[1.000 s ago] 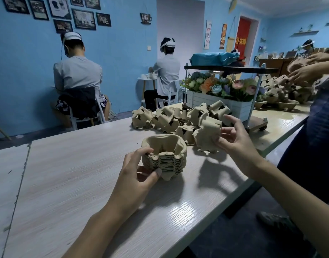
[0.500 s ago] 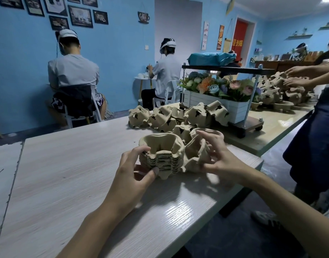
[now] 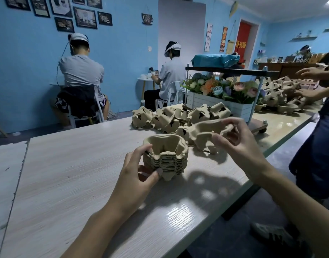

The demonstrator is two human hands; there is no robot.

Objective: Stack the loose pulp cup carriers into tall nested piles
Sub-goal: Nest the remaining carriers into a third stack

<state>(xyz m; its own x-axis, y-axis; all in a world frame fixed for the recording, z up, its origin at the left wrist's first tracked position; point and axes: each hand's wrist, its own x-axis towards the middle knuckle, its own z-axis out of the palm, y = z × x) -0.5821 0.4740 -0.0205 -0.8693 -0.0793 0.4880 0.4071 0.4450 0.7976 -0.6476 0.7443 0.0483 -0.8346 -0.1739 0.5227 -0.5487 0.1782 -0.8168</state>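
Observation:
A nested pile of brown pulp cup carriers point(image 3: 166, 157) stands on the pale wooden table point(image 3: 70, 183). My left hand point(image 3: 139, 172) grips the pile's left side, thumb at the base and fingers at the rim. My right hand point(image 3: 238, 144) holds a single loose carrier point(image 3: 208, 133) in the air, just right of the pile and slightly above it, its cups facing up. Behind them lies a heap of loose carriers point(image 3: 171, 118), several turned upside down.
A white planter of artificial flowers point(image 3: 221, 101) sits under a small black wheeled rack point(image 3: 232, 70) behind the heap. Another person's hands point(image 3: 308, 82) work on more carriers point(image 3: 279, 94) at the far right. Two seated people face the blue wall. The table's edge runs close on my right.
My right hand has lifted the loose carrier up off the table beside the pile and turned it cups-up. My left hand has stayed on the pile.

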